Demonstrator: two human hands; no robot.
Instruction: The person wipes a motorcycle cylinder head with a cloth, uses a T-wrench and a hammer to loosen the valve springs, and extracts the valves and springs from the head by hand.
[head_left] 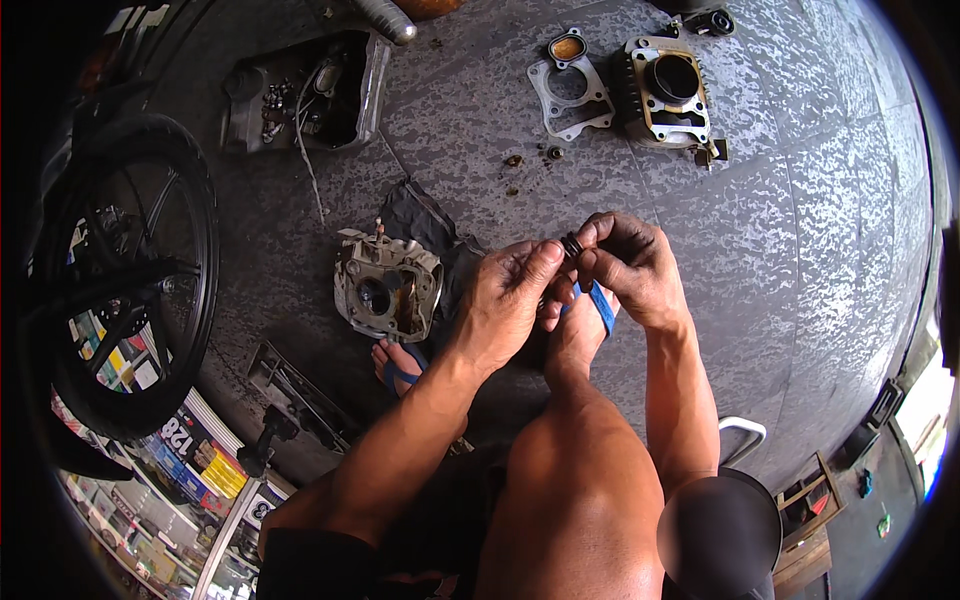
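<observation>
Pinched between the fingertips of both hands is a small dark coil spring [571, 245], held above my right foot. My left hand [510, 295] grips its left side with the thumb on top. From the right, the thumb and fingers of my right hand [635, 265] close on its other end. The fingers hide part of it. Left of my left hand, a grey engine cylinder head [350, 300] rests on the floor with its round port facing up. A dark cloth [418, 215] lies crumpled beside it.
Farther off stand a finned cylinder block [690, 118] and a flat gasket [597, 106]. Small parts [514, 160] lie nearer. A black tray [372, 95] holds bolts at the far left. A motorcycle wheel [205, 230] stands left, above a display case [215, 530].
</observation>
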